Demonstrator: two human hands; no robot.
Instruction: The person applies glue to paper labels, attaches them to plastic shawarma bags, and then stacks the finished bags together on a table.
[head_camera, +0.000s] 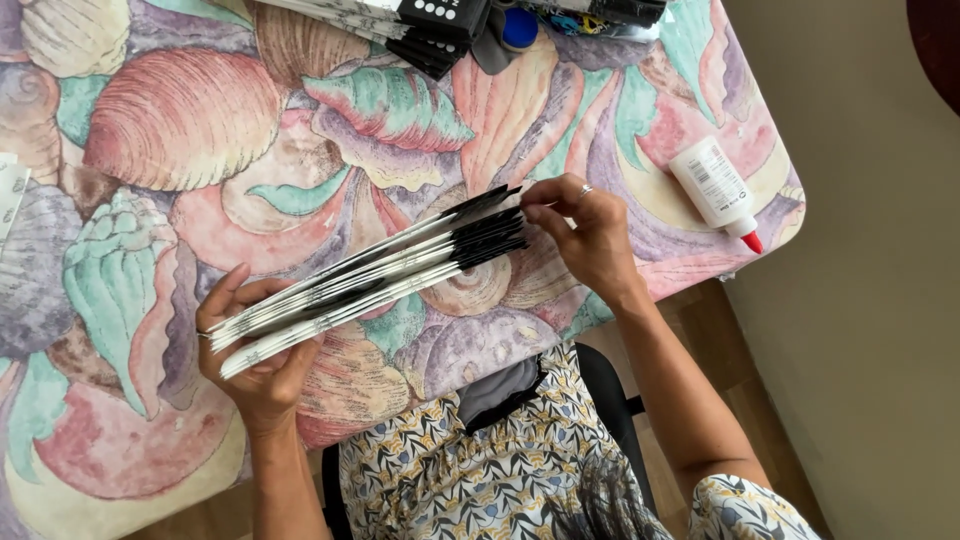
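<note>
Left hand (262, 365) grips near end of folded black-and-white paper stack (370, 278), fingers wrapped around it. Right hand (590, 235) pinches far black tips, fingers narrow. Stack held above shell-patterned tabletop (180, 140); glue bottle (716, 190) well apart.

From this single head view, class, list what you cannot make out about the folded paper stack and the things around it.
- Folded paper stack: sheet count; edges too thin, left hand covers one end.
- Right hand: fingers hide the stack's tip.
- Black paper pile: cut off by the top edge.
- Glue bottle: label too small.
- Blue cap: its container is hidden.
</note>
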